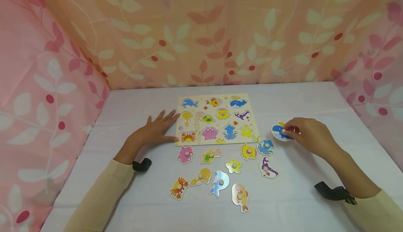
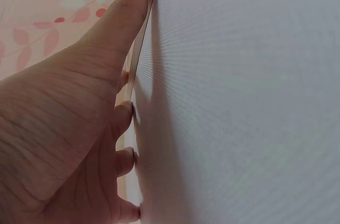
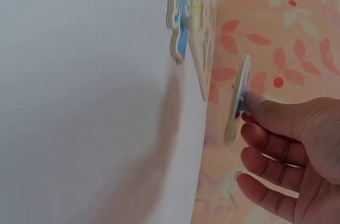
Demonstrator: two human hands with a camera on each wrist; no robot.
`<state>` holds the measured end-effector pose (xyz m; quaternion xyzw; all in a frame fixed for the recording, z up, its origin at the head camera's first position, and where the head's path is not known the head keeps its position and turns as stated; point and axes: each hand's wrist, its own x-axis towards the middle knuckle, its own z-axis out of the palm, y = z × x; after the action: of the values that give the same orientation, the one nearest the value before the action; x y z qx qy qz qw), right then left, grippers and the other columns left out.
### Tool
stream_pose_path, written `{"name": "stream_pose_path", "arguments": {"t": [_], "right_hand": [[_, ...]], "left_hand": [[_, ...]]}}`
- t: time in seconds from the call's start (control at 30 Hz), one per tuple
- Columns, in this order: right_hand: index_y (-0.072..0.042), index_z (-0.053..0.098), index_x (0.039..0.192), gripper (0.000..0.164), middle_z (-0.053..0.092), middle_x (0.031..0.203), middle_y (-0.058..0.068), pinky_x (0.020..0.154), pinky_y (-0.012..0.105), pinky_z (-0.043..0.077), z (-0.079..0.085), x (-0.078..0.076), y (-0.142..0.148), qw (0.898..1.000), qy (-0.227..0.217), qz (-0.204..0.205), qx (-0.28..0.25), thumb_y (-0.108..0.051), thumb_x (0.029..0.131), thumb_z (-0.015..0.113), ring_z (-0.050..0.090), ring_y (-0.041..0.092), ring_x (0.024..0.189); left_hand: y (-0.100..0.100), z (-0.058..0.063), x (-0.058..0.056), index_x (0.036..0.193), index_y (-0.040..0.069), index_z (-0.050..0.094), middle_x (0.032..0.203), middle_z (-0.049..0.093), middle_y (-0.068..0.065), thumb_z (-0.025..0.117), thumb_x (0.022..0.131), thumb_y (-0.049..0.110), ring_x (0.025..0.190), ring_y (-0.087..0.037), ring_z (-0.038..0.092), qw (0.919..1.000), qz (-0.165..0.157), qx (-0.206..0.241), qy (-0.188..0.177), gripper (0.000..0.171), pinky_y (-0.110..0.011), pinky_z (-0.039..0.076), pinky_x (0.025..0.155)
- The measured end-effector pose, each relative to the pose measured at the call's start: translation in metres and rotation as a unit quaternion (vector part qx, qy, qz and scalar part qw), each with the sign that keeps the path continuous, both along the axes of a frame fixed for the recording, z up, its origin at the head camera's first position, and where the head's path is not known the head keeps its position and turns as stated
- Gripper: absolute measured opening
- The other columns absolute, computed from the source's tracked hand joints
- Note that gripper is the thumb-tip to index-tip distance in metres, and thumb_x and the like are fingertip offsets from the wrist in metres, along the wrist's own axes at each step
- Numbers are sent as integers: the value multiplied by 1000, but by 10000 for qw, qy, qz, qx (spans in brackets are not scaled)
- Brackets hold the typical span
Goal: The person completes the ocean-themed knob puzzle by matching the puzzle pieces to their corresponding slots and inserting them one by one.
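My right hand (image 1: 308, 134) pinches the blue whale puzzle piece (image 1: 279, 132) by its knob, right of the puzzle board (image 1: 217, 142). In the right wrist view the whale piece (image 3: 238, 102) is seen edge-on, raised off the table between thumb and fingers. At the board's left edge my left hand (image 1: 158, 130) rests with fingers spread, its thumb at the lower left corner. In the left wrist view the straight fingers of that hand (image 2: 69, 123) touch down along the edge. The board carries printed sea animals, among them a blue whale picture (image 1: 238, 103) at the upper right.
Knobbed pieces lie in front of the board: a pink shell (image 1: 185, 154), turtle (image 1: 207, 157), octopus (image 1: 246, 153), squid (image 1: 263, 149), starfish (image 1: 232, 170), purple whale (image 1: 270, 171), crab (image 1: 178, 191), seahorse (image 1: 204, 174), dolphin (image 1: 217, 185) and fish (image 1: 242, 191). Floral cloth (image 1: 201, 32) stands behind the white table.
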<state>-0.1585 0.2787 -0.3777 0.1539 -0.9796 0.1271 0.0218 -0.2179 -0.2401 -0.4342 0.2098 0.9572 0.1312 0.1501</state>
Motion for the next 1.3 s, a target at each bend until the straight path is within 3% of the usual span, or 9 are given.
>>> {"name": "stream_pose_path", "arguments": {"t": [0.13,0.3,0.67,1.3], "right_hand": [[-5,78,104,25,65,78,0,61,33,44,-3,-21,-3,9998,176,89,-45,-20,86,83,54,20,71],[-6,77,106,23,67,82,3,64,36,46,-5,-45,-9,9999,64,101,-59,-16,86,83,55,22,74],[-4,76,109,24,70,86,7,70,41,52,-9,-82,-19,9997,29,229,-33,-18,89,80,58,24,77],[-4,76,109,21,71,90,8,76,41,53,-11,-123,-46,9990,-129,432,-44,-17,92,78,58,25,81]], "left_hand": [[-2,-1,-1,164,34,13,171,5,2,63,81,77,155,-39,-5,10000,-14,-26,11,106,-76,-4,112],[-3,-2,-1,164,35,13,171,5,2,63,82,77,155,-38,-5,10000,-13,-5,-31,105,-76,-4,112],[-1,-2,1,164,33,13,171,5,1,67,83,71,155,-39,-5,10000,11,-29,-27,104,-75,-4,113],[-4,-4,-1,164,38,9,171,1,5,62,82,77,156,-36,-8,10000,48,-75,-44,105,-73,-7,114]]}}
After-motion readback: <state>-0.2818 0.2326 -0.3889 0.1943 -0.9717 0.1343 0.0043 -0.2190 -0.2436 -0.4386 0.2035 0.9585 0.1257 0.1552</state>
